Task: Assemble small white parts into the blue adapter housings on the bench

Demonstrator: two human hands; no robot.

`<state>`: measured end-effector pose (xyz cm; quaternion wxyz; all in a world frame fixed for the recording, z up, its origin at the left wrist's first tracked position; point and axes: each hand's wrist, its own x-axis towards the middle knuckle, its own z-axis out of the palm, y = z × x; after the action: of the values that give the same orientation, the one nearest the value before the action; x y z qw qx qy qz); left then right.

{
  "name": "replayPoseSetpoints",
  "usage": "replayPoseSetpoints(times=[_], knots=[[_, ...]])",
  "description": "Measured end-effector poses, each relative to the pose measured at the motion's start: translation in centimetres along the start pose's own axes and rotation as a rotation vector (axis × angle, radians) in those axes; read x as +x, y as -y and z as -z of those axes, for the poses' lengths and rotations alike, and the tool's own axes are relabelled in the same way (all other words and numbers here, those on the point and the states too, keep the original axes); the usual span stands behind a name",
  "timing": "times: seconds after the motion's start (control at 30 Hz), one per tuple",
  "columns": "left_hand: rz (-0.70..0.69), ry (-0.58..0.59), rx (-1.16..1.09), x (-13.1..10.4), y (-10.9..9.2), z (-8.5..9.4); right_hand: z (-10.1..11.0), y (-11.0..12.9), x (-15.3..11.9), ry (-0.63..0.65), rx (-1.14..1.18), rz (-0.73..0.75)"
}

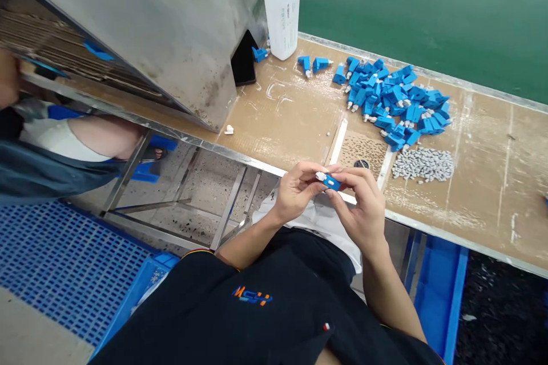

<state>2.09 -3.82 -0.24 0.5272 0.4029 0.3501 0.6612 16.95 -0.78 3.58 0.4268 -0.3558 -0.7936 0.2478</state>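
Fingers (313,189) of the left hand (295,191) and right hand (363,203) pinched a blue piece (332,183) at the near edge of the tabletop (483,165), its long axis running ten to four o'clock, white end (321,175) toward ten. From it, a heap of blue pieces (387,97) lay at one o'clock, nearer the right hand, pale bits (423,163) between two and three. Tiny dark bits (363,147) lay inside a strip-framed section (339,140), also at one; a bottle (282,11), contents indiscernible, stood toward half past eleven, and a blue bin (439,291) sat between four and five.
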Motion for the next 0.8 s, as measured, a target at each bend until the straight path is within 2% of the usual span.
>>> replayPoseSetpoints(times=[0.1, 0.2, 0.27, 0.43, 0.57, 0.63, 0.7, 0.73, 0.8], knots=[[0.069, 0.004, -0.028, 0.0, -0.9, -0.4, -0.6, 0.2, -0.1, -0.065, -0.106, 0.058], [0.108, -0.053, 0.028, 0.1, -1.7, -0.8, -1.1, 0.6, 0.0, -0.129, -0.191, 0.087], [0.108, -0.084, 0.076, 0.3, -2.1, -0.9, -1.4, 1.0, 0.1, -0.158, -0.239, 0.104], [0.069, -0.072, 0.161, 0.8, -2.6, -0.7, -2.6, 1.5, 0.8, -0.202, -0.344, 0.131], [0.059, -0.065, 0.236, 1.4, -2.8, 0.3, -3.6, 1.7, 1.9, -0.229, -0.344, 0.146], [0.051, 0.034, 0.276, 3.0, -3.1, 1.6, -3.2, 1.7, 2.5, -0.223, -0.322, 0.136], [0.025, 0.096, 0.423, 5.9, -3.7, 3.6, -1.8, 1.4, 2.7, -0.228, -0.322, 0.116], [0.008, 0.045, 0.564, 7.8, -4.0, 4.8, -0.7, 0.9, 2.5, -0.248, -0.337, 0.104], [0.05, -0.226, 0.982, 12.0, -4.7, 7.1, 2.2, -0.9, 1.9, -0.329, -0.394, 0.064]])
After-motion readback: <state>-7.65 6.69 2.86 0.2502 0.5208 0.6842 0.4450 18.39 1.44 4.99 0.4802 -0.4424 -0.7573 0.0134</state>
